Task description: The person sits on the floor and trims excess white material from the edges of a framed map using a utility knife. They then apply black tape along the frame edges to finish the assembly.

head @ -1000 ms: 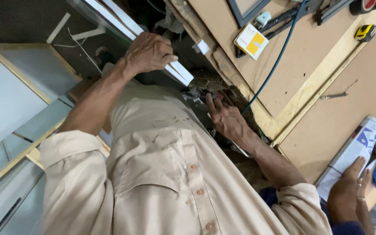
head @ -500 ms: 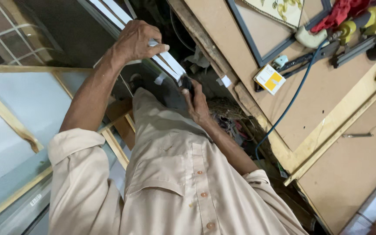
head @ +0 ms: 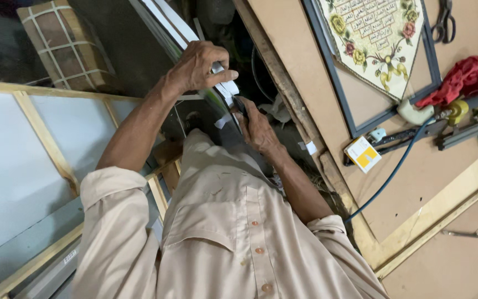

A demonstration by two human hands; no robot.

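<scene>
The left hand (head: pixel 199 66) clamps over long white flat strips (head: pixel 164 25), their ends cut off; the right hand (head: pixel 256 126) curls around a small dark object (head: pixel 239 105), mostly hidden.

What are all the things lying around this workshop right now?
frame strip: one, white and dark, top centre, under the left hand
framed picture: one, dark frame, floral cloth, on the board
scissors: one, dark, top right
red rag: one, right
blue hose: one, across the board
yellow box: one, below the picture
wooden frames: pale, left
shirt: one, beige, the person's
left hand: gripping the strip
right hand: holding something small and dark by the strip
</scene>
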